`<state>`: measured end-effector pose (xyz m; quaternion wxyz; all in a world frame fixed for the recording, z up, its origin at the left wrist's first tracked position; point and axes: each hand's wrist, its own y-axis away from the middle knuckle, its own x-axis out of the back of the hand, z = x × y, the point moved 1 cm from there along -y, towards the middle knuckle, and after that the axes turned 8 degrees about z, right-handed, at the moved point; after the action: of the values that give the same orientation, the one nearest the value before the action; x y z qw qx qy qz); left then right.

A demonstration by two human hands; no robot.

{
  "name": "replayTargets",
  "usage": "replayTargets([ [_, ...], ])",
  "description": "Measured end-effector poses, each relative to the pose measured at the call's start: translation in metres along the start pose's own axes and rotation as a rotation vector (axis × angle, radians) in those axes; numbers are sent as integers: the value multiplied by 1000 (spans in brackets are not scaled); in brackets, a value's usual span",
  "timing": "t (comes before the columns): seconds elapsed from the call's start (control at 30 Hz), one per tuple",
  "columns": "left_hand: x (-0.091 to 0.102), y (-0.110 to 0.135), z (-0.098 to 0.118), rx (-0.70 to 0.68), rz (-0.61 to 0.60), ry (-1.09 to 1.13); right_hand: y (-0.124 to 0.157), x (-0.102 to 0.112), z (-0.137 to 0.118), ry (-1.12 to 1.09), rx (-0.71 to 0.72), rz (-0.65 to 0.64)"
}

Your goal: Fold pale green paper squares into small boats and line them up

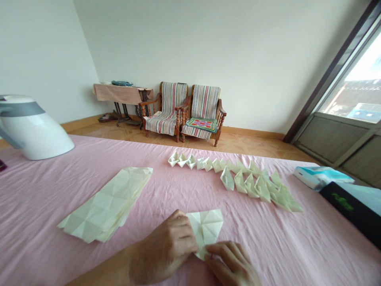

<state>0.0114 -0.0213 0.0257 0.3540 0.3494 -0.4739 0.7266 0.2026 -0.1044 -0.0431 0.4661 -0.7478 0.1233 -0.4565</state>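
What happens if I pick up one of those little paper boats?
Probably very light: the paper boats are thin folded sheets. Likely easy to crush, since they look hollow. A push would probably tip or slide one on the pink cloth.

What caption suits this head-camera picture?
Left hand and right hand grip a creased paper sheet on pink cloth, near stacked sheets and folded paper boats.
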Motion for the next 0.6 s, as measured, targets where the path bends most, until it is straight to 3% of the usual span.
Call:
replayTargets([
  [0.1,-1,-2,-9,215,18,139,0,-3,-3,-20,3,46],
  [0.2,-3,-4,-15,330,-11,206,-1,-4,-2,-23,5,88],
  [0.4,-10,-3,-16,461,31,141,-5,-5,-1,19,-26,177],
  [0.6,-14,-4,-15,514,79,121,-8,-1,-4,18,-64,138],
])
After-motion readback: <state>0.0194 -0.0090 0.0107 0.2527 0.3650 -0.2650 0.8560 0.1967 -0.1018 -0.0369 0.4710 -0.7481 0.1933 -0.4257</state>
